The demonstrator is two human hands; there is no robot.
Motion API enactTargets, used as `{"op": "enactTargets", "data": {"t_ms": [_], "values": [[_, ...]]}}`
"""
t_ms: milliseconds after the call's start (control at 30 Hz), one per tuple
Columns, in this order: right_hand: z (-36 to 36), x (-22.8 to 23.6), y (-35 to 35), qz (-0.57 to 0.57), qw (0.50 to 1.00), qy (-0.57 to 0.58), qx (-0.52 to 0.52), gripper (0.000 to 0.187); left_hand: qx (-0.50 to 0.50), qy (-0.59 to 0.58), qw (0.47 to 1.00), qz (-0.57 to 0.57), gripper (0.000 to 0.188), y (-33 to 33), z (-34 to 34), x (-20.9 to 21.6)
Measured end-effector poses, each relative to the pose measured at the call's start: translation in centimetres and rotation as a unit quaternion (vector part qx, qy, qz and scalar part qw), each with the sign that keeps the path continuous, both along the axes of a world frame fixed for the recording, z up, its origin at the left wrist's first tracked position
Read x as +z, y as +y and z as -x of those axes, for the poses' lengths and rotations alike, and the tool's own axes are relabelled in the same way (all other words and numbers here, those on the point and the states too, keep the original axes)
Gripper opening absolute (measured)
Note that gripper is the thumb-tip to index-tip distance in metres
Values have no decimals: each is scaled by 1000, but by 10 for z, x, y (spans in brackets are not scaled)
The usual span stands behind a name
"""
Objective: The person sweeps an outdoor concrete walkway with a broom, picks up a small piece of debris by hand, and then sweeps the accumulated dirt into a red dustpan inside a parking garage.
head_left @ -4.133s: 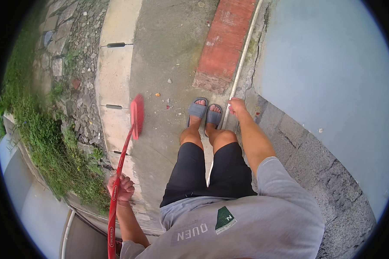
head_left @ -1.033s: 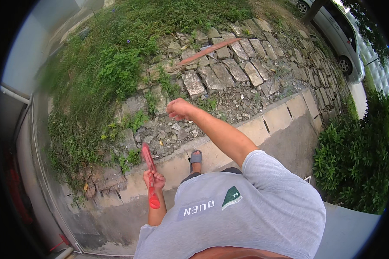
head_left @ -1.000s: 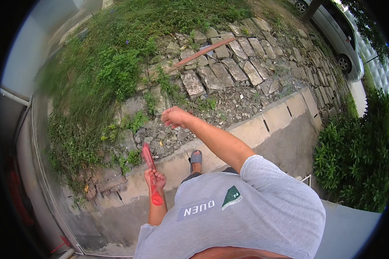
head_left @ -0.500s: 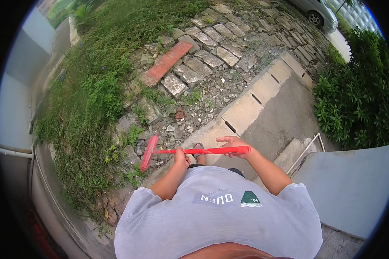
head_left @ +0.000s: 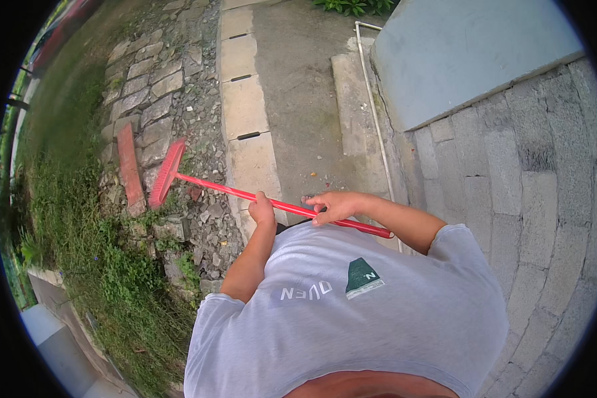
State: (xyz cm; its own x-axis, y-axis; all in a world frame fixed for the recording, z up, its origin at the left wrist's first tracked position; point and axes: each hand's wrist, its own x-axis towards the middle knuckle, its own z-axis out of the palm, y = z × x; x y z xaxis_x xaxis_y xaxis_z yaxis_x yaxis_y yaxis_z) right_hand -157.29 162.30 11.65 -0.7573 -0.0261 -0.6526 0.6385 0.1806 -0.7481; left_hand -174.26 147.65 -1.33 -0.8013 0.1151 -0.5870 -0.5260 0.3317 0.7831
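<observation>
A red push broom (head_left: 219,188) lies slantwise before my body, its handle rising from lower right to upper left. Its bristled head (head_left: 168,174) is held out over the rubble at the left, and I cannot tell whether it touches the ground. My left hand (head_left: 263,209) is closed round the middle of the handle. Farther back along it, my right hand (head_left: 338,206) has its thumb and fingers curled about the handle. The handle's end pokes out past my right wrist.
A concrete drain edge with slots (head_left: 245,109) runs ahead, beside a cement path (head_left: 305,86). Broken stone paving, a reddish plank (head_left: 130,166) and weeds (head_left: 106,285) lie left. At right are a white pipe (head_left: 376,119), a pale wall (head_left: 471,60) and grey block paving (head_left: 504,172).
My view has turned to the right. The broom now slants up to the left with its head farther out, and my right hand has closed onto the handle from a looser, spread-fingered pose.
</observation>
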Motion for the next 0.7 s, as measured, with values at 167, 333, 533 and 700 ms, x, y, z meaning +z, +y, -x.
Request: {"op": "enactTargets", "data": {"t_ms": [167,333,533,700], "values": [[-13,18,-56,-253,963,-91,7,71,-140,1,990,-31,30,23,-15,1],[-41,-31,-110,-155,950,-6,-272,66,-354,112,929,4,44,22,-18,10],[-66,-1,-96,-115,928,-103,-340,60,-484,110,860,117,54,-76,22,-59],[-107,-48,-34,-119,922,-134,-344,58,-403,69,829,382,42,-235,79,-92]]}}
